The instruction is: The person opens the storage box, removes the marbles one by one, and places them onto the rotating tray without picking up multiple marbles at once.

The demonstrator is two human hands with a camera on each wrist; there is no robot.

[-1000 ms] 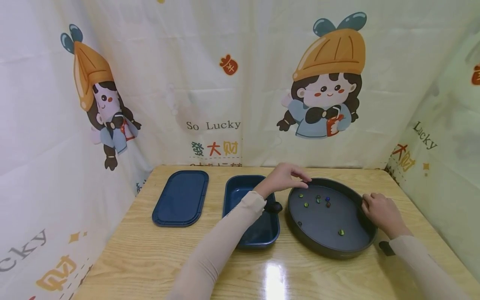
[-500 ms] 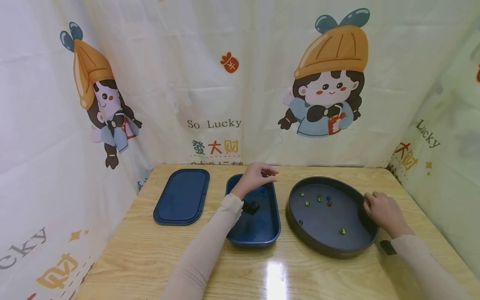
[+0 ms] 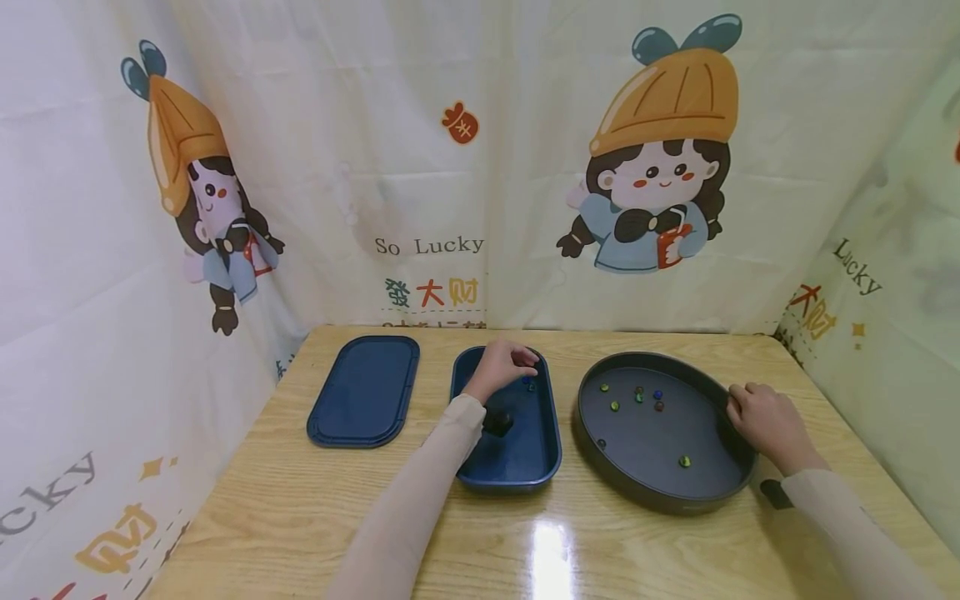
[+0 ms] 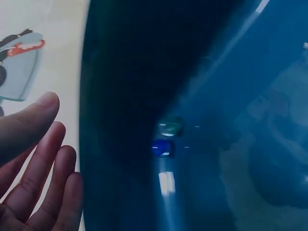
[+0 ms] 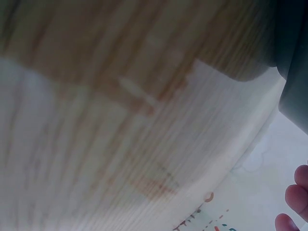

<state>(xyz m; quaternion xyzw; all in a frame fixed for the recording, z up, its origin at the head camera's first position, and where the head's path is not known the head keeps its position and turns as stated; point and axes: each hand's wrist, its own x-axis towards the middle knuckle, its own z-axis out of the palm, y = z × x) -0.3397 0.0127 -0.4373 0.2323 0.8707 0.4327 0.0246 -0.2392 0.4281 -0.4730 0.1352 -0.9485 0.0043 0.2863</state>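
Note:
My left hand (image 3: 501,367) hovers over the far end of a dark blue rectangular tray (image 3: 517,482), thumb and fingers apart and nothing visible between them. Below it, a blue marble (image 4: 162,148) and a green marble (image 4: 171,126) lie side by side at the foot of the tray's wall, clearer in the left wrist view. With curled fingers my right hand (image 3: 768,425) grips the right rim of a round dark grey pan (image 3: 652,492). Inside are several marbles, among them a yellow-green one (image 3: 685,461) near the front and a blue one (image 3: 657,395) farther back.
A flat dark blue lid (image 3: 363,392) lies left of the tray on the wooden table (image 3: 300,517). Printed cloth (image 3: 525,167) hangs behind the table and along both sides. Bare wood separates the tray from the pan.
My left hand has moved left from above the pan's rim to the tray, then lowered slightly, uncovering the marbles inside. My right hand has stayed on the pan.

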